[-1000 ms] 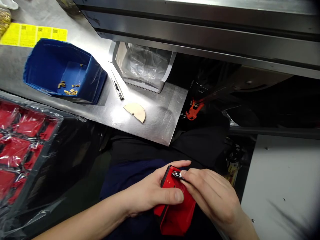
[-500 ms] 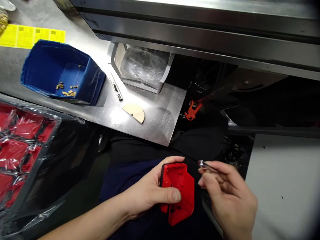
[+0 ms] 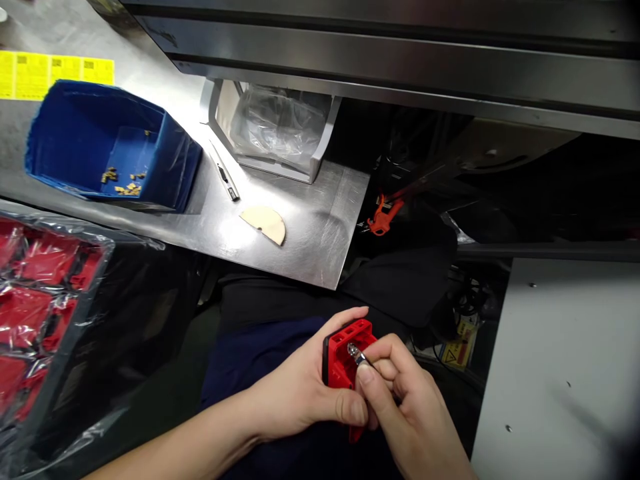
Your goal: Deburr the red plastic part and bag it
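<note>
Red part (image 3: 339, 375) (black-edged) in left hand (image 3: 309, 389)

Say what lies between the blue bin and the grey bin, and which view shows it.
A slim knife lies slantwise on the table between the blue bin and the grey bin; the head view shows it.

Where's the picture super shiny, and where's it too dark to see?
Head view: white glare on the flat silver metal table, beside the cream half-round piece; head view: deep shadow around the orange trigger-shaped object hides most details; head view: the hollow red plastic part stands out against dark clothes.
</note>
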